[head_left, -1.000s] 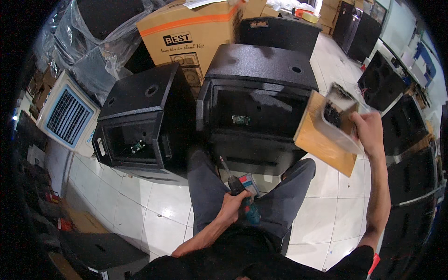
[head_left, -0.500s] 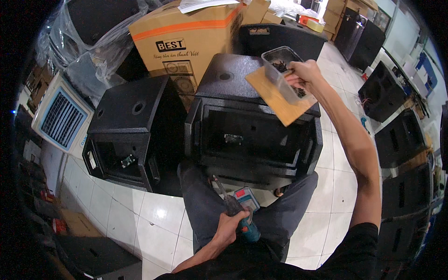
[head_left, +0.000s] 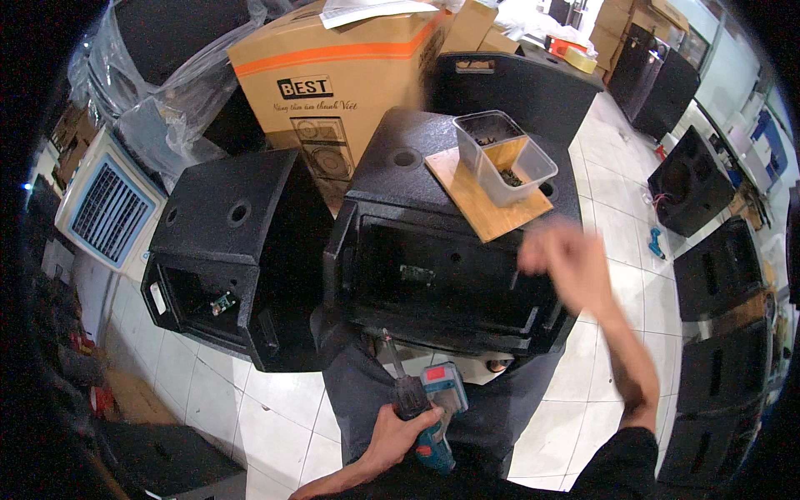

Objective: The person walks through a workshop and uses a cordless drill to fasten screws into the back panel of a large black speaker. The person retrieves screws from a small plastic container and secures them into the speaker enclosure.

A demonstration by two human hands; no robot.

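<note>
My left hand [head_left: 395, 437] is closed around a teal cordless drill [head_left: 433, 450] between my knees, its long bit pointing up and away. My right hand [head_left: 567, 260], blurred by motion, is over the right part of the nearer black speaker cabinet's [head_left: 350, 258] open front. Its fingers look pinched together, with a thin dark sliver under the fingertips, too smeared to name. On that cabinet's top, a wooden board [head_left: 477, 215] carries a clear divided plastic container [head_left: 542, 164] of small dark pieces, probably screws. Inside the cabinet sits a small circuit board [head_left: 417, 273].
A second black cabinet [head_left: 225, 200] stands left, with a circuit board [head_left: 222, 303] inside. Behind are a large cardboard box [head_left: 258, 92] and another black cabinet [head_left: 533, 92]. An air cooler [head_left: 112, 204] is at far left. Another teal tool [head_left: 656, 243] lies on the tiled floor at right.
My right hand has left the plastic container and come down toward the cabinet's open front. The left hand keeps hold of the drill. The view has shifted slightly.
</note>
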